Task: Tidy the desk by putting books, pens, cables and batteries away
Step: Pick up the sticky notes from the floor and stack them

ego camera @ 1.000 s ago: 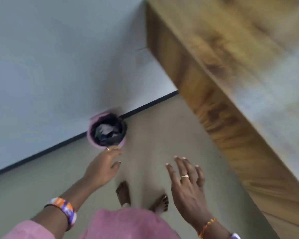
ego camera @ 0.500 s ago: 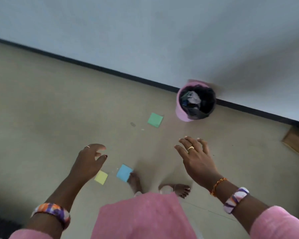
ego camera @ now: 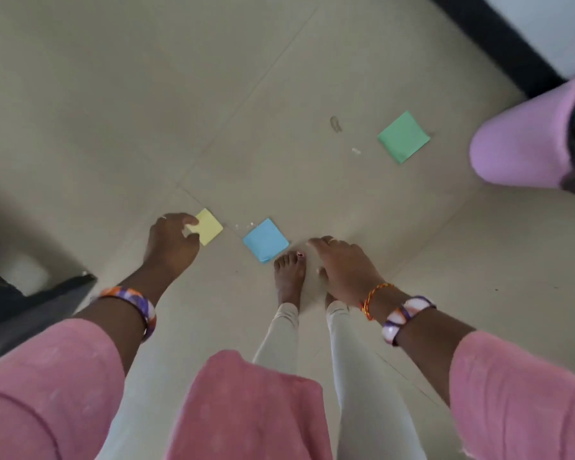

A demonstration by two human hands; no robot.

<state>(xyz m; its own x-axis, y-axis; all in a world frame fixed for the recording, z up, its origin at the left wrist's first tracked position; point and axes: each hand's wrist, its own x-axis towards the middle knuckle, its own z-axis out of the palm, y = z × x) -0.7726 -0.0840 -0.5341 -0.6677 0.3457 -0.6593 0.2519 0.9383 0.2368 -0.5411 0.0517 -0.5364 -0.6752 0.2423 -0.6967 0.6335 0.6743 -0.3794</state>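
Now left hand (ego camera: 171, 242) pinching yellow note (ego camera: 208, 226) on floor (ego camera: 146, 111); right hand (ego camera: 341, 263) grip loose, apart, near blue note (ego camera: 265, 240).

Pale beige tiled floor (ego camera: 146, 94) with thin grout lines crossing diagonally, a small dark smudge (ego camera: 335, 123) on one tile. A black skirting strip (ego camera: 498, 44) runs along the base of a light grey wall (ego camera: 558, 18) at upper right. Soft, even light; a dark blurred piece of furniture (ego camera: 10, 307) at left
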